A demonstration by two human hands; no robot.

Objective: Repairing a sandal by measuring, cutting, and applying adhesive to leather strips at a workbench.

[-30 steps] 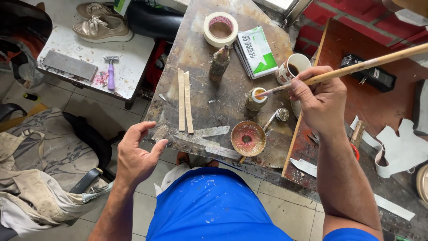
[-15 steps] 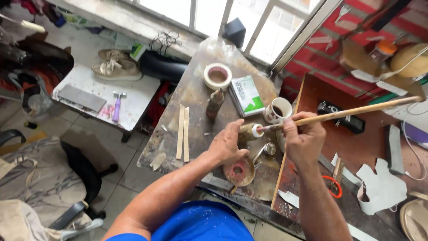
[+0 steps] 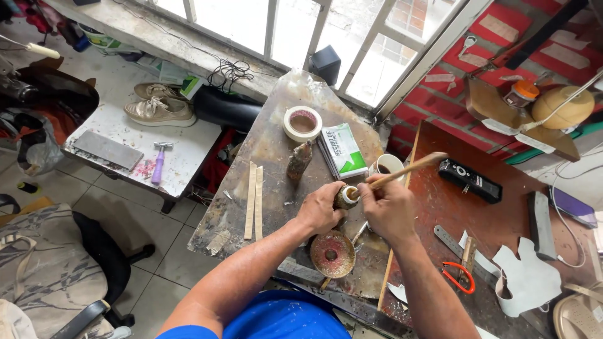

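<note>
The left hand (image 3: 321,210) is wrapping its fingers around a small grimy jar (image 3: 346,197), holding it just above the desk (image 3: 270,157), while the right hand (image 3: 388,210) is pinching the wooden handle of a brush (image 3: 402,172) whose tip is dipping into the mouth of the jar. The handle is slanting up and to the right, passing over a white mug (image 3: 384,166) that is standing near the desk's right edge. Just below the two hands a round, rust-stained dish (image 3: 333,254) is lying on the desk, touching neither hand as far as one can tell. Farther back a roll of tape (image 3: 303,123) is sitting beside a green and white box (image 3: 343,150), with a crusted bottle (image 3: 299,161) standing upright between them and the hands. Two thin wooden strips (image 3: 254,201) are lying side by side on the left part of the desk. To the right, on a reddish board (image 3: 496,207), a metal ruler (image 3: 453,242) and orange-handled scissors (image 3: 458,276) are resting near white cut-out pieces (image 3: 527,276).
</note>
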